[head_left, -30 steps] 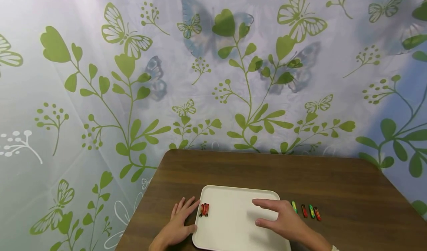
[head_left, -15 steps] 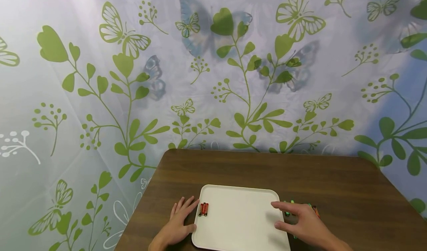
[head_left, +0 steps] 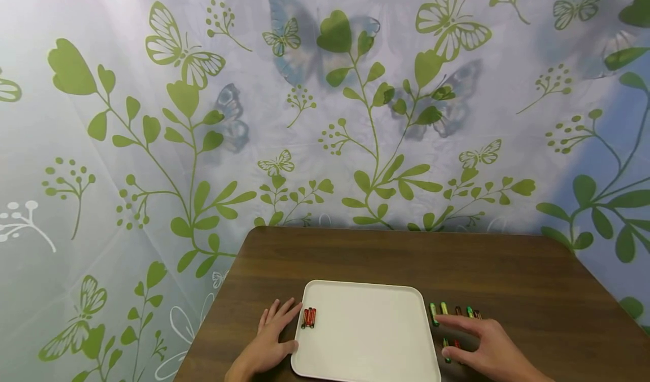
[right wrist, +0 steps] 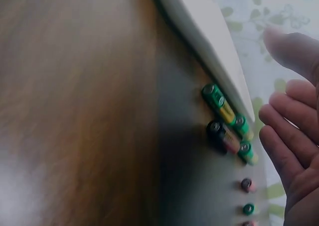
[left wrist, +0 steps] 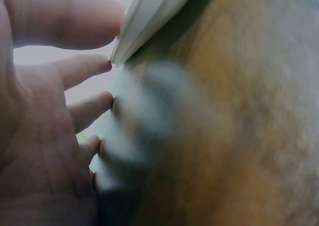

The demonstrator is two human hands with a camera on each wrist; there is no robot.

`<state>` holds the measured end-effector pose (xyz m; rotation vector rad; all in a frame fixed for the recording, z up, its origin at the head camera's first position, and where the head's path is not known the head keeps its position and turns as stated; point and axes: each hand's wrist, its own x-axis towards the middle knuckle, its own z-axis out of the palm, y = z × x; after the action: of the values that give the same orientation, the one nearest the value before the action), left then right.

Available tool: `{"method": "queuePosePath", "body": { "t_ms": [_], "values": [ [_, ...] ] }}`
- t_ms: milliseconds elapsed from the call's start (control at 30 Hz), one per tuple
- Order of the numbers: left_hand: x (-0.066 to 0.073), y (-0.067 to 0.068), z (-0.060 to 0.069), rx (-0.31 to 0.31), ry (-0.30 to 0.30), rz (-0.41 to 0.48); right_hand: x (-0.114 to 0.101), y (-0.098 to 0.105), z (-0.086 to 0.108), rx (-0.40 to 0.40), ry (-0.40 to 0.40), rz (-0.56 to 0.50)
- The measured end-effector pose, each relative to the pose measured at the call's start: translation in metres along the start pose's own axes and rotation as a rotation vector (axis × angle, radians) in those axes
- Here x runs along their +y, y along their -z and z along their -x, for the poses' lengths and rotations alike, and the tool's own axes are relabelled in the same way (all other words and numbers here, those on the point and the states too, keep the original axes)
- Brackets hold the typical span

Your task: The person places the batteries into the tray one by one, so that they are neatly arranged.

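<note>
A white tray (head_left: pixel 365 331) lies on the wooden table, with several red batteries (head_left: pixel 308 317) side by side near its left edge. Fingers spread, the left hand (head_left: pixel 266 342) touches the tray's left rim; the left wrist view shows thumb and fingertip at the tray's edge (left wrist: pixel 149 22). Right of the tray, the right hand (head_left: pixel 490 345) hovers over green and red batteries (head_left: pixel 434 313), thumb and fingers apart and holding nothing. In the right wrist view the batteries (right wrist: pixel 219 104) lie below the relaxed right hand (right wrist: pixel 294 121), beside the tray (right wrist: pixel 209 32). The hand partly hides some in the head view.
The brown table (head_left: pixel 396 258) extends behind the tray and to the right. Behind it hangs a pale curtain (head_left: pixel 284 201) printed with green leaves and butterflies.
From above the tray, the right hand has moved right, over the batteries beside it. More of those batteries now show. The left hand has stayed at the tray's rim.
</note>
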<state>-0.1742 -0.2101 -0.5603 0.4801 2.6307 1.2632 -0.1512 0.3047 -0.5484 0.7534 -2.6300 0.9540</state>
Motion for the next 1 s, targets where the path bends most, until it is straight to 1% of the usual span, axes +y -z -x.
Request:
{"method": "queuePosePath", "body": {
  "t_ms": [167, 267, 433, 500, 600, 667, 733, 800, 933, 1000],
  "values": [
    [0.001, 0.000, 0.001, 0.002, 0.001, 0.000, 0.007, 0.005, 0.011, -0.067, -0.030, -0.023],
    [0.002, 0.001, 0.001, 0.007, -0.003, -0.002, 0.009, 0.008, 0.016, -0.099, -0.061, -0.045],
    [0.002, 0.002, 0.001, 0.014, -0.014, -0.003, 0.012, 0.012, 0.022, -0.125, -0.073, -0.033],
    [0.002, 0.002, 0.000, 0.014, -0.012, -0.003, 0.014, 0.013, 0.024, -0.143, -0.080, -0.028],
    [0.002, 0.001, 0.000, 0.012, -0.011, -0.006, 0.018, 0.013, 0.026, -0.190, -0.117, -0.029],
    [0.002, 0.001, 0.000, 0.011, -0.010, -0.008, 0.021, 0.012, 0.027, -0.196, -0.118, -0.018],
    [0.001, 0.001, 0.000, 0.011, -0.009, -0.010, 0.023, 0.011, 0.029, -0.191, -0.104, -0.016],
    [0.001, 0.001, 0.000, 0.010, -0.008, -0.012, 0.026, 0.010, 0.030, -0.173, -0.069, -0.018],
    [0.002, 0.001, 0.000, 0.008, -0.007, -0.011, 0.029, 0.007, 0.032, -0.110, 0.040, -0.017],
    [0.002, 0.001, 0.000, 0.009, -0.006, -0.009, 0.030, 0.005, 0.032, -0.082, 0.079, -0.009]
  ]
}}
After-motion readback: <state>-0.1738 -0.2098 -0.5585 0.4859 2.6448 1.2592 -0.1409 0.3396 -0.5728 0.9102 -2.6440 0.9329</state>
